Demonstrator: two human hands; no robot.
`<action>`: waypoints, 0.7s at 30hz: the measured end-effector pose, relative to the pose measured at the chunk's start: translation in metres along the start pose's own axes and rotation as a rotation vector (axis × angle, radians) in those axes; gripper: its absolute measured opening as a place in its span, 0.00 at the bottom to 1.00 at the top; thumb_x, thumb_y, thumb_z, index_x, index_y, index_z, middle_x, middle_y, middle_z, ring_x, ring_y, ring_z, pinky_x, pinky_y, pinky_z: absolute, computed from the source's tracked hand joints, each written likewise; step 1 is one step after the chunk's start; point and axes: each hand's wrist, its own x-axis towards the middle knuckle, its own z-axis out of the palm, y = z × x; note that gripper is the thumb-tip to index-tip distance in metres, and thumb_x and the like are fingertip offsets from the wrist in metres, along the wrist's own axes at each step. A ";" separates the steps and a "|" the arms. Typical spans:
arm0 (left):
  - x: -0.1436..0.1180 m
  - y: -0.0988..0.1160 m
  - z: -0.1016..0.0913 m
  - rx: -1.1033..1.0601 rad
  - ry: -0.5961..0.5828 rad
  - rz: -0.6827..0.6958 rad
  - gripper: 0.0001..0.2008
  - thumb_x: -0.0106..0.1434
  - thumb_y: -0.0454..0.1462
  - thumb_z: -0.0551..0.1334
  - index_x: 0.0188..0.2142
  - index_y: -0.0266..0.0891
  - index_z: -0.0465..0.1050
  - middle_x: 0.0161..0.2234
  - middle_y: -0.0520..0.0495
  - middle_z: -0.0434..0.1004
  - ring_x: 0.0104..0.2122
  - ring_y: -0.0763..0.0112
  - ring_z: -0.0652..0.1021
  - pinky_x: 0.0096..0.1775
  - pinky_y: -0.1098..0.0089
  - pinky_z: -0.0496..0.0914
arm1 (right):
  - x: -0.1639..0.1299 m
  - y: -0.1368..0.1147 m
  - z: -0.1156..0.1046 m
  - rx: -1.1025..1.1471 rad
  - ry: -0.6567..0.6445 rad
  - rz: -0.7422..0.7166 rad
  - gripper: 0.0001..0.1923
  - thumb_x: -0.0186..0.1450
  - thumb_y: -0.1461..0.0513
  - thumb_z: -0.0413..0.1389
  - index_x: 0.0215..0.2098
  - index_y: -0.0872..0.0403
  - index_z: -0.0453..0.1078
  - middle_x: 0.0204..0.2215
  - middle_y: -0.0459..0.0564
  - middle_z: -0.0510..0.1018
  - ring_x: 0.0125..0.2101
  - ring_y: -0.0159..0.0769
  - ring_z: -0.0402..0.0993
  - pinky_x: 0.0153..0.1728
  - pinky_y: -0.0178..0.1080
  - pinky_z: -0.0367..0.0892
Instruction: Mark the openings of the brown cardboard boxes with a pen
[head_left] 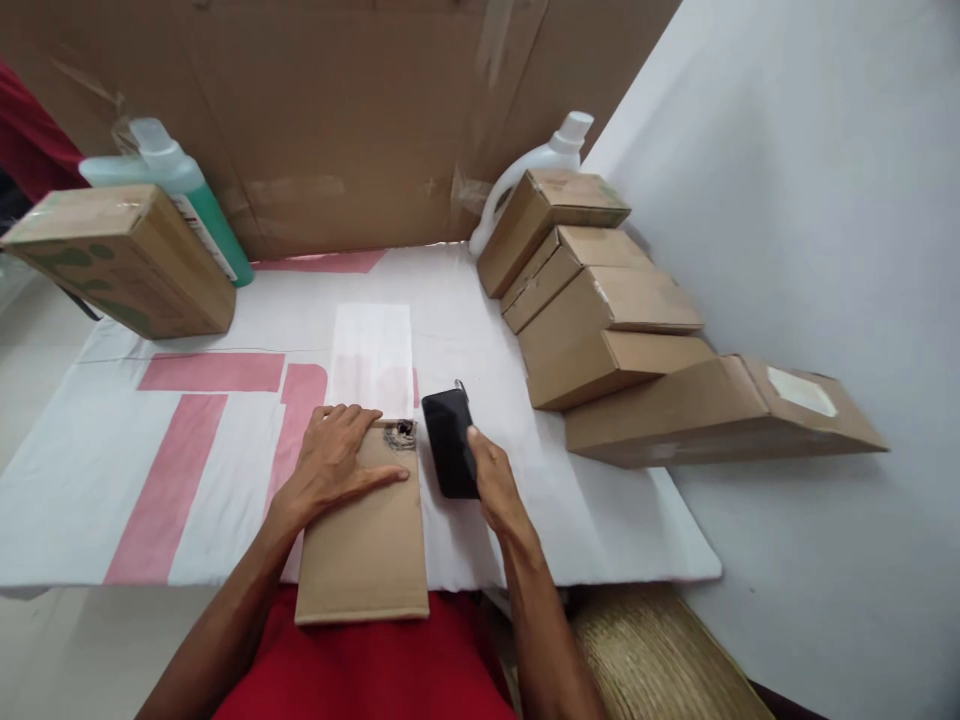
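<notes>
Left hand (341,460): laid flat, fingers spread, on the top end of a flat cardboard box (365,540) at lower centre; nothing is gripped.
Right hand (491,480): closed around a black phone-like device (448,442), held just right of the box.
Small dark item (401,433): seen at the box's upper right corner.
Stacked boxes (600,320): leaned at right.

— What covers the desk (637,520)?
— A white cloth with pink bars (172,470).
— And on it?
— At the near edge a flat brown carton (364,545), a black phone (448,440) beside it. A white sheet (373,355) lies mid-desk. Stacked brown boxes (600,320) line the right edge; another box (124,255) and a green bottle (187,190) sit at the far left corner, a white bottle (536,160) at the far edge.
</notes>
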 end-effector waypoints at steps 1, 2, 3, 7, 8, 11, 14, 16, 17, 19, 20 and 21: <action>0.000 0.000 0.000 0.000 0.001 -0.002 0.36 0.59 0.62 0.67 0.55 0.40 0.72 0.47 0.43 0.80 0.48 0.53 0.77 0.54 0.52 0.62 | 0.007 0.007 0.005 -0.114 0.024 -0.040 0.33 0.68 0.36 0.51 0.34 0.56 0.77 0.32 0.52 0.81 0.37 0.42 0.74 0.42 0.42 0.68; 0.000 0.000 0.001 -0.001 0.002 -0.003 0.36 0.59 0.62 0.67 0.55 0.40 0.72 0.47 0.43 0.80 0.48 0.52 0.77 0.54 0.52 0.62 | 0.012 0.013 0.010 -0.193 0.038 -0.060 0.34 0.68 0.36 0.49 0.31 0.56 0.75 0.28 0.50 0.78 0.33 0.41 0.71 0.39 0.41 0.67; 0.000 0.001 0.001 -0.004 0.002 -0.002 0.36 0.59 0.62 0.67 0.55 0.40 0.72 0.47 0.43 0.80 0.48 0.52 0.77 0.54 0.52 0.63 | 0.015 0.017 0.016 -0.240 0.044 -0.071 0.34 0.69 0.36 0.47 0.29 0.55 0.73 0.25 0.49 0.75 0.30 0.39 0.68 0.36 0.41 0.65; -0.001 0.002 0.001 -0.051 0.039 0.010 0.36 0.59 0.60 0.69 0.56 0.40 0.71 0.49 0.42 0.80 0.48 0.52 0.77 0.54 0.50 0.65 | 0.017 0.019 0.030 -0.318 0.095 -0.144 0.27 0.70 0.43 0.48 0.39 0.56 0.75 0.31 0.52 0.76 0.34 0.43 0.68 0.42 0.45 0.64; -0.002 0.002 0.000 -0.097 0.079 0.016 0.34 0.60 0.58 0.69 0.58 0.41 0.71 0.51 0.41 0.79 0.50 0.51 0.77 0.54 0.50 0.66 | 0.016 0.019 0.031 -0.329 0.113 -0.162 0.25 0.70 0.45 0.48 0.43 0.56 0.75 0.35 0.55 0.77 0.37 0.45 0.69 0.45 0.47 0.64; -0.007 -0.006 -0.009 -0.276 0.298 0.004 0.28 0.66 0.51 0.67 0.60 0.42 0.68 0.58 0.40 0.73 0.59 0.54 0.73 0.60 0.52 0.66 | 0.014 0.019 0.033 -0.407 0.151 -0.230 0.23 0.69 0.49 0.50 0.47 0.56 0.76 0.39 0.58 0.76 0.44 0.51 0.69 0.52 0.53 0.62; -0.020 -0.024 -0.013 -0.337 0.483 -0.095 0.24 0.71 0.47 0.61 0.62 0.43 0.66 0.62 0.39 0.70 0.63 0.56 0.69 0.65 0.51 0.63 | 0.009 0.020 0.031 -0.493 0.161 -0.290 0.20 0.70 0.51 0.50 0.45 0.54 0.79 0.38 0.59 0.75 0.45 0.52 0.68 0.54 0.57 0.62; -0.036 -0.039 -0.007 -0.365 0.509 -0.180 0.24 0.74 0.47 0.56 0.65 0.43 0.63 0.64 0.38 0.67 0.64 0.54 0.68 0.65 0.49 0.63 | -0.002 0.018 0.027 -0.446 0.134 -0.309 0.20 0.70 0.51 0.52 0.48 0.54 0.79 0.40 0.60 0.76 0.46 0.53 0.69 0.55 0.58 0.63; -0.047 -0.045 0.000 -0.401 0.498 -0.223 0.25 0.75 0.48 0.54 0.67 0.43 0.60 0.66 0.37 0.65 0.64 0.54 0.68 0.64 0.48 0.64 | -0.013 0.016 0.023 -0.390 0.096 -0.307 0.20 0.70 0.51 0.54 0.49 0.53 0.79 0.42 0.60 0.77 0.48 0.53 0.70 0.57 0.58 0.63; -0.073 -0.049 0.020 -0.509 0.442 -0.314 0.29 0.75 0.52 0.51 0.69 0.43 0.58 0.67 0.36 0.63 0.64 0.52 0.69 0.64 0.46 0.65 | -0.041 0.015 0.013 -0.249 -0.070 -0.252 0.21 0.70 0.50 0.57 0.55 0.50 0.78 0.49 0.59 0.78 0.53 0.53 0.71 0.62 0.57 0.61; -0.087 -0.047 0.032 -0.581 0.399 -0.361 0.30 0.74 0.54 0.50 0.69 0.43 0.58 0.67 0.36 0.64 0.64 0.51 0.70 0.65 0.45 0.64 | -0.058 0.015 0.007 -0.176 -0.198 -0.196 0.23 0.70 0.50 0.57 0.60 0.48 0.75 0.55 0.58 0.77 0.58 0.52 0.70 0.65 0.57 0.58; -0.101 -0.041 0.043 -0.660 0.351 -0.407 0.31 0.73 0.56 0.49 0.68 0.44 0.60 0.66 0.37 0.66 0.64 0.50 0.71 0.65 0.45 0.65 | -0.075 0.016 0.001 -0.113 -0.337 -0.127 0.26 0.72 0.50 0.56 0.66 0.46 0.70 0.62 0.56 0.73 0.64 0.51 0.65 0.69 0.56 0.52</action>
